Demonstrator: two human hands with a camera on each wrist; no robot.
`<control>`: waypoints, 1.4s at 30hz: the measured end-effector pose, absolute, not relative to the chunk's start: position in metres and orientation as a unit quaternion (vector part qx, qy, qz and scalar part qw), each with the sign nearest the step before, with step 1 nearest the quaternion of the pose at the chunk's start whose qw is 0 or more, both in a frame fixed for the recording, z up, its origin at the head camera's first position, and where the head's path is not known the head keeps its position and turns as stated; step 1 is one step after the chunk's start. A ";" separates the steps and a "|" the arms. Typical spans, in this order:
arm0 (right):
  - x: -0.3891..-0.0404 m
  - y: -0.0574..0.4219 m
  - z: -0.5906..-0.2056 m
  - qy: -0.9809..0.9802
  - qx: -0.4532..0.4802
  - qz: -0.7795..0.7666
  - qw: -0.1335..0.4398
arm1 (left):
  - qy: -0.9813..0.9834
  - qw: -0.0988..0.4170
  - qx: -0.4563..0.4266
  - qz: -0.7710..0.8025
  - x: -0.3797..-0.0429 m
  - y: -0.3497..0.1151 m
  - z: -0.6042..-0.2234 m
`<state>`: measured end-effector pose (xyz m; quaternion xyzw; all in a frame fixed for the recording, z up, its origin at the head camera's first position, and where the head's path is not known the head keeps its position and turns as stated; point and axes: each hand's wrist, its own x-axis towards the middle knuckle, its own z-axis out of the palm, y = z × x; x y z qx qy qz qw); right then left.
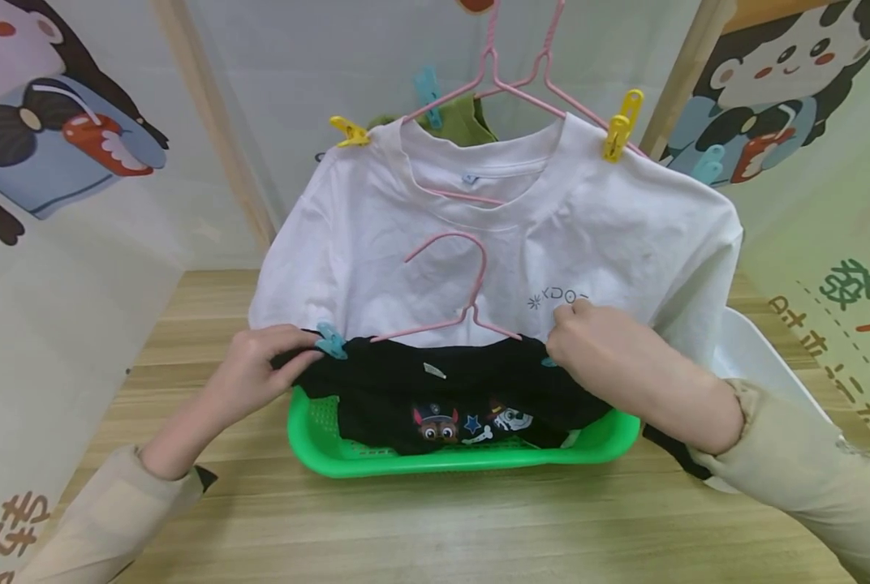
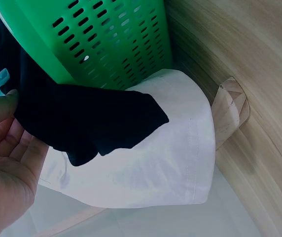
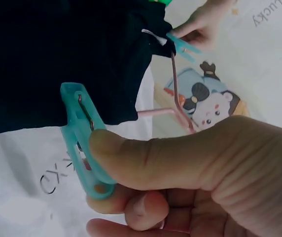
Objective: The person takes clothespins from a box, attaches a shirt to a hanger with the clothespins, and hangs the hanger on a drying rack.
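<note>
A black T-shirt point(image 1: 384, 389) with cartoon dog faces hangs on a pink hanger point(image 1: 479, 280), over a green basket. My left hand point(image 1: 256, 369) pinches its shoulder on the left, beside a blue clothespin point(image 1: 330, 341) clipped there. At the opposite shoulder my right hand point(image 1: 603, 353) pinches a second blue clothespin point(image 3: 72, 103) between thumb and fingers. In the right wrist view that clothespin's tip lies on the black cloth. The head view mostly hides it behind the right hand.
Behind hangs a white T-shirt point(image 1: 435, 268) on a pink hanger, with yellow clothespins point(image 1: 622, 130) at its shoulders. An olive garment point(image 1: 467, 122) hangs farther back. The green basket point(image 1: 464, 464) stands on the wooden table point(image 1: 420, 527); a white container point(image 1: 760, 365) is at right.
</note>
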<state>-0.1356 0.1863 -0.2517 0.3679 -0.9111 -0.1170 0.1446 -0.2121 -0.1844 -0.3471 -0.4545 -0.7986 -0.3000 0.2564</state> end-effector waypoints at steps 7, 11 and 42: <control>-0.138 0.200 -0.249 -0.930 0.335 -0.100 0.116 | -0.805 0.254 -0.447 -0.296 -0.212 -0.184 -0.347; -0.134 0.215 -0.254 -0.958 0.271 -0.061 0.068 | -0.803 0.254 -0.450 -0.298 -0.212 -0.184 -0.346; -0.133 0.258 -0.316 -0.909 0.340 0.087 0.227 | -0.806 0.247 -0.453 -0.290 -0.213 -0.184 -0.346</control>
